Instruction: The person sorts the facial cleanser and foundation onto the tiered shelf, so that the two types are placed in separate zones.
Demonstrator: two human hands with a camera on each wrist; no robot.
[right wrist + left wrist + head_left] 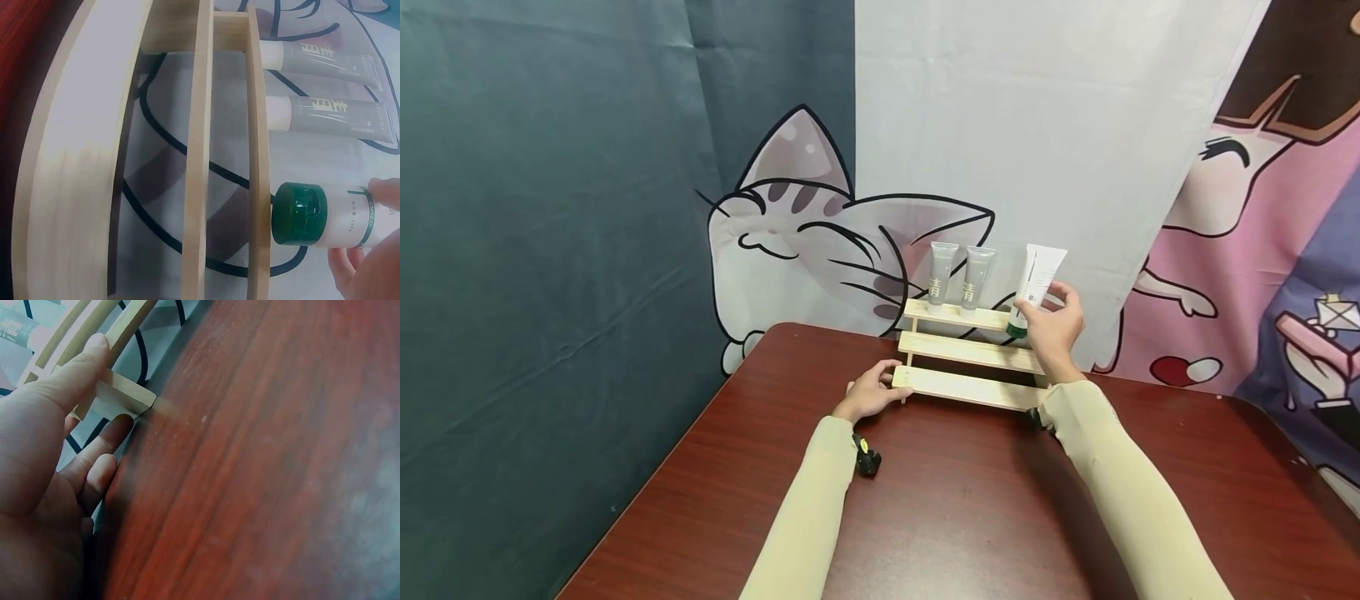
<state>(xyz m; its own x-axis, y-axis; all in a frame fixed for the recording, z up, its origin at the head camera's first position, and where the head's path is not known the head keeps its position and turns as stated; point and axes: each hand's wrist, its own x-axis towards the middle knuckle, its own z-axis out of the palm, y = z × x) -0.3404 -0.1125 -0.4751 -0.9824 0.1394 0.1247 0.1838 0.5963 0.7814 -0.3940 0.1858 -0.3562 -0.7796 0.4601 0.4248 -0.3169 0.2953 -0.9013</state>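
A three-step wooden rack (970,388) stands on the table. My left hand (871,392) grips the left end of its lowest step, the thumb (84,369) on the step and the fingers below. My right hand (1056,323) holds a white squeeze tube (1038,273) upright and slightly tilted at the right part of the top step. Its green cap (300,214) points down, at or very near that step; I cannot tell if they touch. Two grey squeeze tubes (942,275) (340,116) stand cap-down on the top step, left of the white one.
The reddish-brown table (955,508) reaches back to a printed cloth backdrop (1045,117) right behind the rack. The middle step (966,348) and the lowest step bear no tubes. Small black devices (867,458) sit at both wrists.
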